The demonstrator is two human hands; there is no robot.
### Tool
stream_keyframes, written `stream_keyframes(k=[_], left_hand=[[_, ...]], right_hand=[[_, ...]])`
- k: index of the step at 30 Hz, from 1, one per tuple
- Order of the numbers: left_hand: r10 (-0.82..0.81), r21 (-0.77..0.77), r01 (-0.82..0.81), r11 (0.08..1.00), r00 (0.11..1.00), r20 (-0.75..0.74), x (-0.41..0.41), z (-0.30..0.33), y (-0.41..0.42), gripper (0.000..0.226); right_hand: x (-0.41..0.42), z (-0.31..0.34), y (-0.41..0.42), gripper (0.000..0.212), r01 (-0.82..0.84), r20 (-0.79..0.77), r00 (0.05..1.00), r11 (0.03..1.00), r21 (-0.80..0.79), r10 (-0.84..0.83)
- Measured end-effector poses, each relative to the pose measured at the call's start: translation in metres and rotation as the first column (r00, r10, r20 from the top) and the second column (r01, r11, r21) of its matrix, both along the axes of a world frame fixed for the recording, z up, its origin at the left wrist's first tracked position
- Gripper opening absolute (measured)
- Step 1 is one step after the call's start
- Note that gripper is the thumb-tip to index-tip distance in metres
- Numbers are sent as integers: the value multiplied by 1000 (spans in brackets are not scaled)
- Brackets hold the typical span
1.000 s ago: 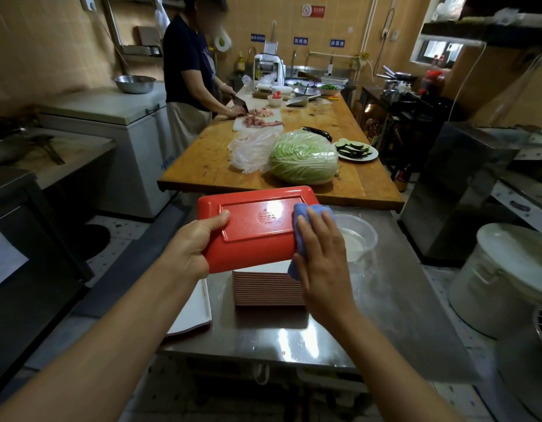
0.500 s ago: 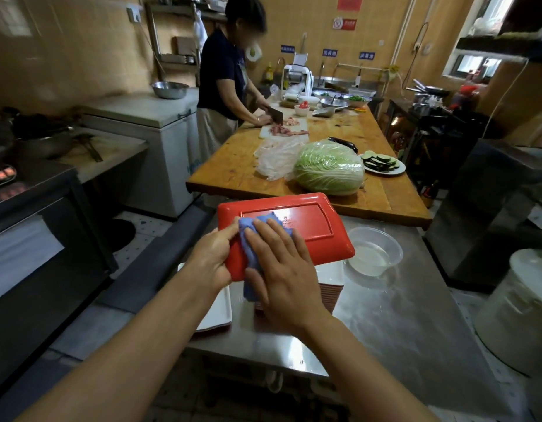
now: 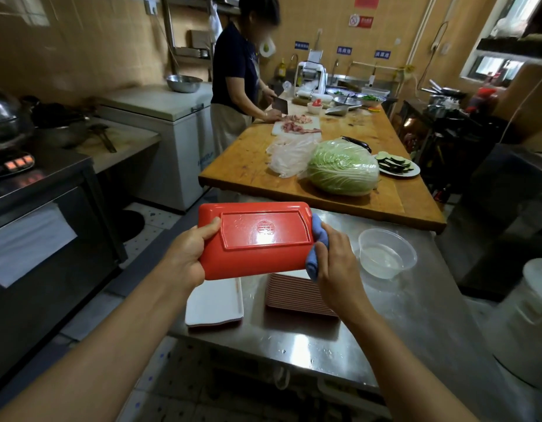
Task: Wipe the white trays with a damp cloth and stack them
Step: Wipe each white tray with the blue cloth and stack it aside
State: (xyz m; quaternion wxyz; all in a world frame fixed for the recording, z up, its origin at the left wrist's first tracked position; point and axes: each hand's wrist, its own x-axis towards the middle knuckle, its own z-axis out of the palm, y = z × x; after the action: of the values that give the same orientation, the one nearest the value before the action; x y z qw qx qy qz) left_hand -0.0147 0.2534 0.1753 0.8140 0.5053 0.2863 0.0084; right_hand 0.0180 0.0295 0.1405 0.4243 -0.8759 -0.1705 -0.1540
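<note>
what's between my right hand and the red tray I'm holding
In the head view, a blue cloth sits between your right hand and the right end of the red tray; the hand grips the cloth against the tray's edge.

Steel table (image 3: 385, 324): carrying a tray stack (image 3: 297, 296), a white tray (image 3: 215, 303) lying just left of it, and a clear bowl (image 3: 386, 252) sitting at right.
Wooden table (image 3: 242, 166): bearing a cabbage (image 3: 342, 167), bag (image 3: 289, 156), plate (image 3: 397, 164), cutting board (image 3: 278, 128).

Dim, warm kitchen light, bending at our edges

We see glare on the steel table (image 3: 309, 345), window (image 3: 494, 67) brightness upper right, soft blur in corners.
</note>
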Motion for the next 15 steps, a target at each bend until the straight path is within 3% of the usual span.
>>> stream_keyframes(k=[4, 8, 11, 13, 15], left_hand=[[18, 7, -18, 1000, 1000, 23, -4, -6, 13, 13], [50, 27, -54, 998, 991, 125, -5, -11, 29, 5], [60, 196, -116, 974, 961, 271, -3, -18, 42, 9], [-12, 530, -176, 829, 943, 331, -1, -28, 53, 8], [-169, 868, -165, 469, 947, 271, 1, -43, 61, 8]], right_hand=[[0, -18, 6, 21, 59, -36, 998, 996, 72, -57], [0, -24, 21, 25, 78, -34, 997, 995, 57, -76], [-3, -24, 32, 24, 54, -46, 998, 995, 89, -50], [-5, -25, 40, 21, 30, -99, 995, 995, 91, -21], [-7, -29, 47, 16, 16, -157, 988, 997, 76, -4]])
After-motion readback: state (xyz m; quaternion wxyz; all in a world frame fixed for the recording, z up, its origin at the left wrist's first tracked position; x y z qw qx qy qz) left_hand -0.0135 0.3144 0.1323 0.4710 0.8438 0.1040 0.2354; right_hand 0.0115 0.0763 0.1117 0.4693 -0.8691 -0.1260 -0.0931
